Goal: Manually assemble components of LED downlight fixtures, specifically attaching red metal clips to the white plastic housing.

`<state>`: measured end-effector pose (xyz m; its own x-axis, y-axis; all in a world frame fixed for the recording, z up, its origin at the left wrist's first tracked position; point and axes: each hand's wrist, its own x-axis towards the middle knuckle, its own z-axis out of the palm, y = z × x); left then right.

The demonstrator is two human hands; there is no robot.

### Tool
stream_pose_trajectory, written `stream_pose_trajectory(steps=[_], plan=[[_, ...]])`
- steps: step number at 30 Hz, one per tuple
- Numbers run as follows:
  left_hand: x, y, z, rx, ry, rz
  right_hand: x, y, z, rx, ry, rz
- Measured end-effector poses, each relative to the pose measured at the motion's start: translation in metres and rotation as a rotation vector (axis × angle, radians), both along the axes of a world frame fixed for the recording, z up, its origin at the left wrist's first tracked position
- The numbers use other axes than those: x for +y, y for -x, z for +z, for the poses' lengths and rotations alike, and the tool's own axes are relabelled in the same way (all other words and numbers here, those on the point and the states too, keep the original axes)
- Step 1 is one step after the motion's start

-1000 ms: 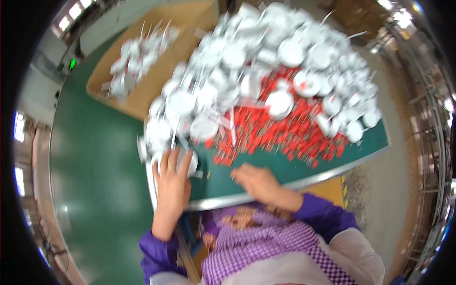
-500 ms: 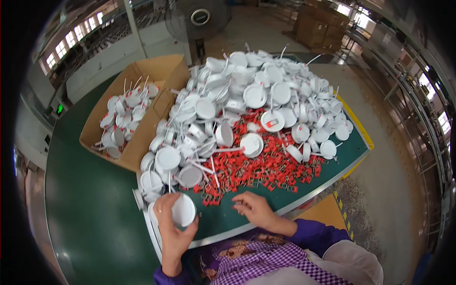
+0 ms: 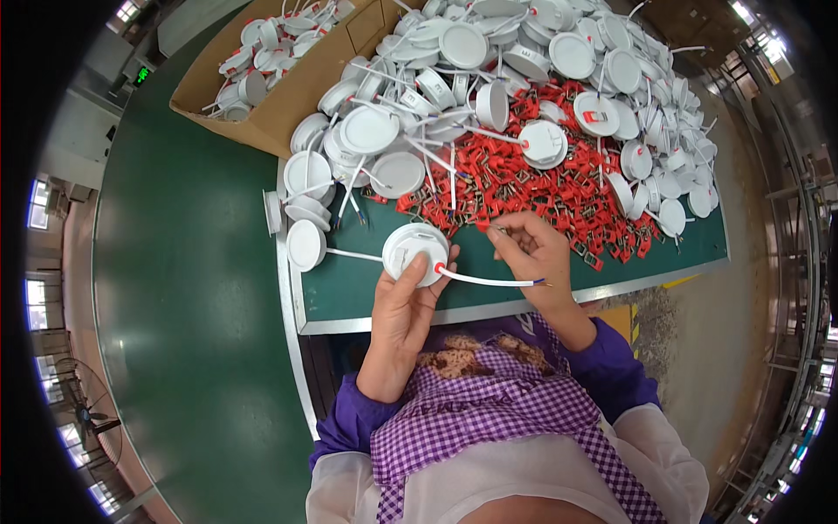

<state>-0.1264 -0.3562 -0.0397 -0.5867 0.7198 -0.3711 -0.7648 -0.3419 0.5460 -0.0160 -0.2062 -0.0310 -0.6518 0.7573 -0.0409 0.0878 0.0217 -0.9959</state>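
Observation:
My left hand grips a round white downlight, back side up, with the thumb on its back and the fingers beneath. From a red spot on the light's edge a white cable runs right and ends in bare coloured wires, below my right hand. That hand pinches a small red clip between thumb and forefinger, a short way right of the light. Just beyond both hands lies a heap of red clips with metal parts.
A big pile of white downlights with cables rises behind and around the clips. One loose downlight lies left of my hand. A cardboard box of similar lights stands at the far left. A metal edge strip borders the green table.
The view has tilted down. My left hand has lifted a downlight off the table's left side and turned its back up. My right hand has picked up a red clip.

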Motion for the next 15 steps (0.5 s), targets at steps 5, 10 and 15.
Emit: stream_pose_trajectory(steps=[5, 10, 15], plan=[[0.001, -0.008, -0.003, 0.186, 0.223, -0.102, -0.008, 0.012, 0.014, 0.018, -0.344, 0.112], [0.007, -0.017, -0.001, 0.21, 0.221, -0.014, -0.012, 0.001, 0.012, -0.046, -0.604, 0.253], [0.012, -0.021, -0.003, 0.449, 0.244, -0.022, -0.017, -0.006, 0.015, -0.107, -0.595, 0.266]])
